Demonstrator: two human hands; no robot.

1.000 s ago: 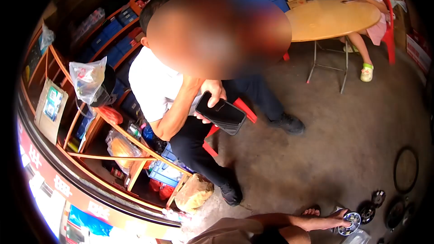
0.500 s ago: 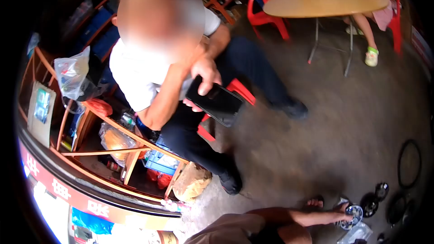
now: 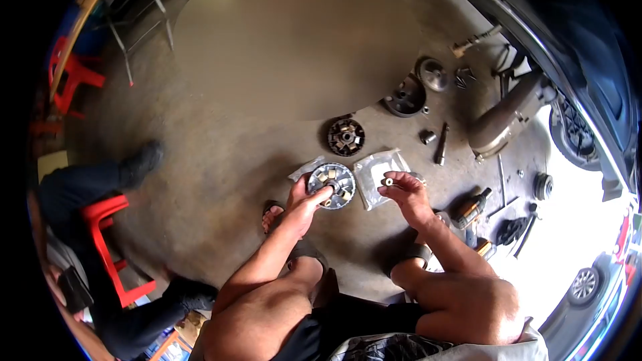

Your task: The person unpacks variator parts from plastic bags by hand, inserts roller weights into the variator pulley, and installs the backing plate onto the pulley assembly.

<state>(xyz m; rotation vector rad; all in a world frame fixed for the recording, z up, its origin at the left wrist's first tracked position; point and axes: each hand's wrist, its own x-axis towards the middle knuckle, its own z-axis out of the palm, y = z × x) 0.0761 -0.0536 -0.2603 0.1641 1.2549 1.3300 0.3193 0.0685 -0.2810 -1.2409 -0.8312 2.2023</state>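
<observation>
My left hand (image 3: 309, 199) grips a round silver metal disc (image 3: 340, 177) with several pale rollers set in it, the thumb lying over its centre. To the right, my right hand (image 3: 405, 194) pinches a small pale roller (image 3: 387, 182) between thumb and fingertips. Beneath and between the hands lies a clear plastic bag (image 3: 369, 168) on the floor. A dark round part (image 3: 346, 136) with rollers inside rests just beyond the disc.
Metal drums (image 3: 406, 97), a socket (image 3: 427, 137), a dark rod (image 3: 443, 144) and a power tool (image 3: 472, 208) lie to the right, near a vehicle (image 3: 580, 127). A seated person's leg (image 3: 80, 177) and a red stool (image 3: 107, 247) are at left.
The view has swung down and right, so the seated person now shows at the left edge. My right hand has come into view with a roller; my left hand still holds the disc.
</observation>
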